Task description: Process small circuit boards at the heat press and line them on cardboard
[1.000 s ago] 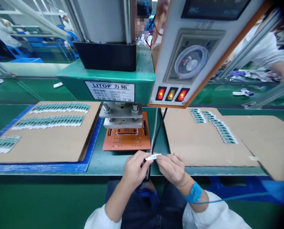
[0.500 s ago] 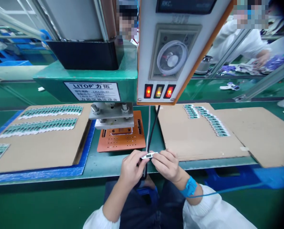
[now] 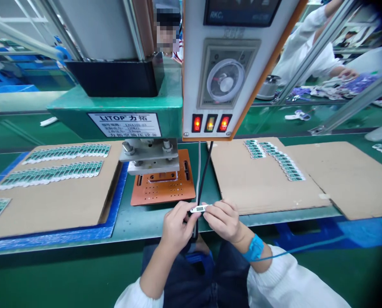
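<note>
Between my two hands, over the front edge of the bench, is a small white plastic casing (image 3: 199, 209) with a dark display window, like a digital thermometer housing. My left hand (image 3: 178, 224) pinches its left end. The right end is in the closed fingers of my right hand (image 3: 223, 220), which partly hide it. A blue strap (image 3: 254, 248) with a cord circles my right wrist. Just beyond my hands lies the orange perforated plate (image 3: 161, 194) of a press, under its metal press head (image 3: 152, 163).
Cardboard on the left (image 3: 65, 205) carries rows of green-and-white pieces (image 3: 52, 174); more pieces (image 3: 287, 164) lie on the right cardboard (image 3: 242, 188). The control box (image 3: 224, 72) overhangs with lit switches. Cables (image 3: 204, 171) hang behind my hands. A co-worker's hand (image 3: 347, 73) is at the far right.
The view has shifted slightly. My hands keep the same hold on the white casing. At the far right, the co-worker's arm and hand have moved.
</note>
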Available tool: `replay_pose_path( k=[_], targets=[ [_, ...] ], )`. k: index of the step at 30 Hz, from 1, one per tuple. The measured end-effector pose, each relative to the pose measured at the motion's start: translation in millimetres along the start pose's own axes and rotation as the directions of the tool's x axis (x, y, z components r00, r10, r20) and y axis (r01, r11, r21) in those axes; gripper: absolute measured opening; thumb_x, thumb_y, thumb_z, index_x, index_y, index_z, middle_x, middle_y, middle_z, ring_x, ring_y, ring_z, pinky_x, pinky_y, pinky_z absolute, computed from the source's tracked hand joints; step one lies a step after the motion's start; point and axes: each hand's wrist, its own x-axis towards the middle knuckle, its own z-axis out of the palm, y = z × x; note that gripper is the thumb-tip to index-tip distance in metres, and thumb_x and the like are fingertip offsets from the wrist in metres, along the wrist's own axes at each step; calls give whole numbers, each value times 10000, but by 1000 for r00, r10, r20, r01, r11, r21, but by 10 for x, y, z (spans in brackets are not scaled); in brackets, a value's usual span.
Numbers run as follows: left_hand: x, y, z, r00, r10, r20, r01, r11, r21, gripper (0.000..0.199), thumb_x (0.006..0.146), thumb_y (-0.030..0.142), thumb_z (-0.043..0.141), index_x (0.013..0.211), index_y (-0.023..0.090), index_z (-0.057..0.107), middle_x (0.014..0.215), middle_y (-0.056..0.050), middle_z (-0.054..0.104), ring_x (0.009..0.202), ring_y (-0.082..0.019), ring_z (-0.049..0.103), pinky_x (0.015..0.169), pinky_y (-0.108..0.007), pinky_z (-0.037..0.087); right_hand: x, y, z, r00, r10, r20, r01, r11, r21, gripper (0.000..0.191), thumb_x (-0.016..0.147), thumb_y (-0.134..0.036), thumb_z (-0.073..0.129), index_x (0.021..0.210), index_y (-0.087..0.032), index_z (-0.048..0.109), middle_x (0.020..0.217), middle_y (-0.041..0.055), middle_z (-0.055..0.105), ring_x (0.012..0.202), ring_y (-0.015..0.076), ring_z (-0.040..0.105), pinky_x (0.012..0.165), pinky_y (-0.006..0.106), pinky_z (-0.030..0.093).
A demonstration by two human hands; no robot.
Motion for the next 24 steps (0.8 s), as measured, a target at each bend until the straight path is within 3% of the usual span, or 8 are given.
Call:
replay_pose_path(
  k=[24],
  targets=[
    [-17,-11,0,1000,5,11,-5,1000,-5,142,924,168,622,1062,178,650,842,-21,662,573,-84,538,567,-202,476,32,-5,9,1000,-18,-6,18,1000,-12,164,917,-53,575,1000,-186,623,861,43,752,800,166,622,764,336,464]
  ],
)
